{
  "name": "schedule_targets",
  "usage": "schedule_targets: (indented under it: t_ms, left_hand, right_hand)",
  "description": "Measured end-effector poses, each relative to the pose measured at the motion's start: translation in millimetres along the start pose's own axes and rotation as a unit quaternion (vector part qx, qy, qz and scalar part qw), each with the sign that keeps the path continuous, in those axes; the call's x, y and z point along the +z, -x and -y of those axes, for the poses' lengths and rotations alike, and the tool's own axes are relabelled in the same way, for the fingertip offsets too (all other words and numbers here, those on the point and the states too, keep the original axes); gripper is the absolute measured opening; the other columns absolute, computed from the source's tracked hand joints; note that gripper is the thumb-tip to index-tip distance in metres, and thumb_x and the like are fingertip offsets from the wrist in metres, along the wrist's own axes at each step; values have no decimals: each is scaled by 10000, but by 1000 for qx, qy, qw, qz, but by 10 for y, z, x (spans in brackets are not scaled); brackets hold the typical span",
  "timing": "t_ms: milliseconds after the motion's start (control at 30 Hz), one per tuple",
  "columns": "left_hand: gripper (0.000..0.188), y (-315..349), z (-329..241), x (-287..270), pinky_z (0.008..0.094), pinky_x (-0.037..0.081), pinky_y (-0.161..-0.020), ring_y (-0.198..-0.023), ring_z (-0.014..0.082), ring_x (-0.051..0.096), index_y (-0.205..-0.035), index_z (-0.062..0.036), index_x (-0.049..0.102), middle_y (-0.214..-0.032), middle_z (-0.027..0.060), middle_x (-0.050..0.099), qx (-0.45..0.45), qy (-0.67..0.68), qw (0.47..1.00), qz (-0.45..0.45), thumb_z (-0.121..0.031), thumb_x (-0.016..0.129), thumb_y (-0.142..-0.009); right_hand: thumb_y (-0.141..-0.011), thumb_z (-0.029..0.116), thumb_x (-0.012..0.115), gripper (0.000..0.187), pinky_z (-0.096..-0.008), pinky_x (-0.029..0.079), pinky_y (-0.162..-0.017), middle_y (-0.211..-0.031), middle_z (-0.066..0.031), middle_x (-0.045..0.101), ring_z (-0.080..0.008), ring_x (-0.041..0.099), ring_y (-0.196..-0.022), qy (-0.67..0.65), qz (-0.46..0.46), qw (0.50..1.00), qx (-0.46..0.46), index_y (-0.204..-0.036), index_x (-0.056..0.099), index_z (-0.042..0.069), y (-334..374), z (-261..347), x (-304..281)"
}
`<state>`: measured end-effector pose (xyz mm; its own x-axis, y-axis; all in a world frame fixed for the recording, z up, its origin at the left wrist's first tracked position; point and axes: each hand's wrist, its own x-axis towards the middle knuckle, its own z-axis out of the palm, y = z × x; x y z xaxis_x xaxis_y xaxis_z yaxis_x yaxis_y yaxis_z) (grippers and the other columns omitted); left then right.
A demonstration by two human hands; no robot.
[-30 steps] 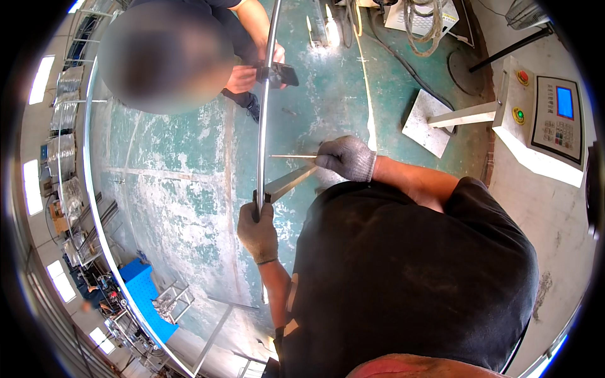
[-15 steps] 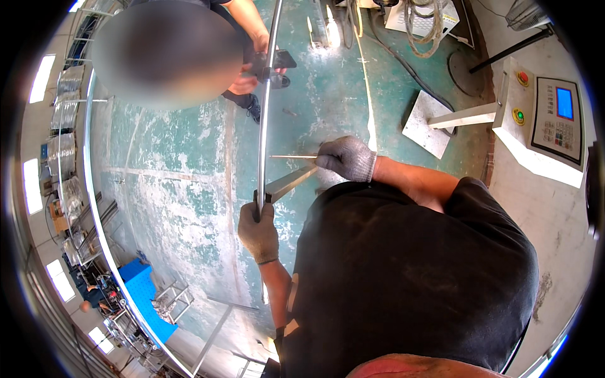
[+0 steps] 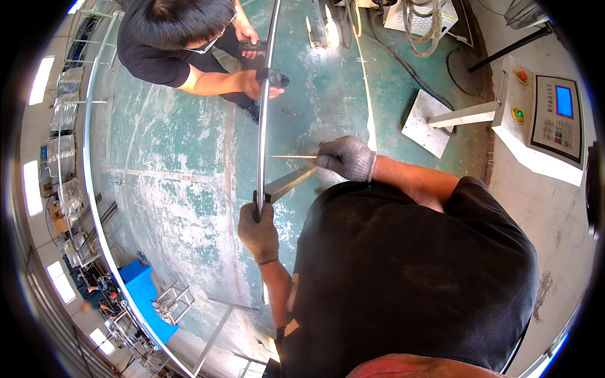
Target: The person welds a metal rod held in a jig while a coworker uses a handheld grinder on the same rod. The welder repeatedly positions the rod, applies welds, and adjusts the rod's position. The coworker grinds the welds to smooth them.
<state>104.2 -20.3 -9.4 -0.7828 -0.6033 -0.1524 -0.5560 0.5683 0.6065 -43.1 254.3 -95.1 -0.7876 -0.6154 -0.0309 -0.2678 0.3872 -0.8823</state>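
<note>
A: In the head view, what does the main piece look like?
B: A long silver tube [image 3: 263, 135], smooth and glossy, bright along its length. It runs from the top edge down to the left hand [image 3: 259, 234], nearly straight up and down the picture.

A: How does that hand stand?
B: Gloved in grey-brown knit, its fingers curled closed around the tube, where a dark fitting [image 3: 268, 197] sits.

A: And the right hand [image 3: 346, 158]?
B: Closed in a grey knit glove, gripping a thin tan rod [image 3: 293, 156] that points toward the tube. A flat-sided, straight metal bar [image 3: 292, 181] slants from the fitting up to that fist; whether the fist grips it too, I cannot tell.

A: Who is across from them?
B: A co-worker [image 3: 208, 57] in a dark shirt, with one hand beside a black block [image 3: 271, 77] on the tube and the other at a dark handle-like piece [image 3: 253, 46].

A: Other surfaces?
B: The floor [image 3: 183, 208] is green paint, worn through in pale, ragged patches. A pale control box [image 3: 542, 126] has a blue screen and hard edges.

A: Room around the hands?
B: Floor spreads between the tube and a curved-looking metal rail [image 3: 103, 233], well apart. On the other side, the box stands well apart from the right fist; the dark-shirted torso [image 3: 409, 271] sits close behind both arms.
</note>
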Motion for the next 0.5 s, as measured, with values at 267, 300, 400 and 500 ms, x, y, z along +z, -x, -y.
schedule_targets:
  t_ms: [267, 300, 400, 500]
  left_hand:
    - [234, 2, -14, 18, 391, 544, -735, -748, 221, 637, -1024, -7, 745, -843, 93, 716, 9, -1, 1000, -5, -199, 857, -952]
    - [232, -1, -21, 20, 390, 544, -736, -749, 220, 638, -1024, -7, 745, -844, 92, 717, 13, -3, 1000, -5, -197, 856, -952]
    - [223, 12, -27, 10, 387, 544, -739, -754, 212, 639, -1026, -6, 746, -849, 87, 720, 4, -1, 1000, -2, -190, 850, -954]
    - [221, 16, -15, 16, 383, 542, -743, -760, 205, 639, -1039, -5, 753, -852, 84, 721, 9, 3, 1000, -4, -188, 845, -956]
  right_hand:
    - [-1094, 403, 692, 289, -515, 585, -846, -976, -182, 782, -418, 762, -936, 14, 10, 1000, 17, -1166, 808, 148, -2, -1, -4]
    - [-1095, 406, 690, 292, -516, 585, -846, -973, -183, 782, -418, 762, -935, 15, 9, 1000, 18, -1166, 807, 148, 0, -9, -3]
    - [-1091, 322, 712, 257, -509, 580, -811, -961, -200, 758, -438, 743, -911, 11, 2, 1000, -2, -1102, 789, 77, -11, 3, 0]
    - [-1086, 275, 725, 240, -510, 577, -796, -956, -206, 747, -449, 732, -903, 8, -2, 1000, -6, -1067, 781, 42, -13, 22, 0]
